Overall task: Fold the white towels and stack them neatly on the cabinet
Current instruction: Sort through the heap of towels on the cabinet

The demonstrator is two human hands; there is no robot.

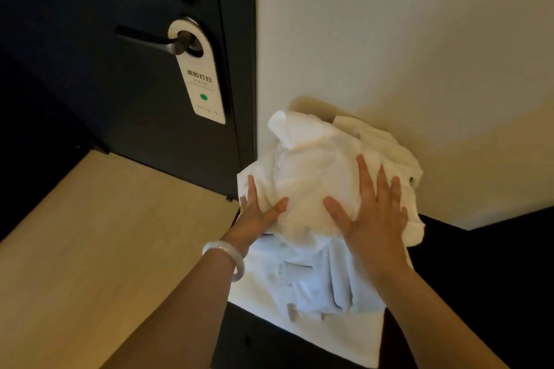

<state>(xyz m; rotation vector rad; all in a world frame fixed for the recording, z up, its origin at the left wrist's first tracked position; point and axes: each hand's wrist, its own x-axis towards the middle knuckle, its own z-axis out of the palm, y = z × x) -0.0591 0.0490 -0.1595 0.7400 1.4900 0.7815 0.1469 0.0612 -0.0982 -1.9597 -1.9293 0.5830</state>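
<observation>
Hands [258, 213] [373, 216] on towels [314, 171] beside door [90, 117]

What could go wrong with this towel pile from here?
The left hand and right hand only press flat on the crumpled towel pile, so it could slip sideways. A hanging towel drapes over the front edge of the cabinet and might drag the pile toward the floor.
</observation>
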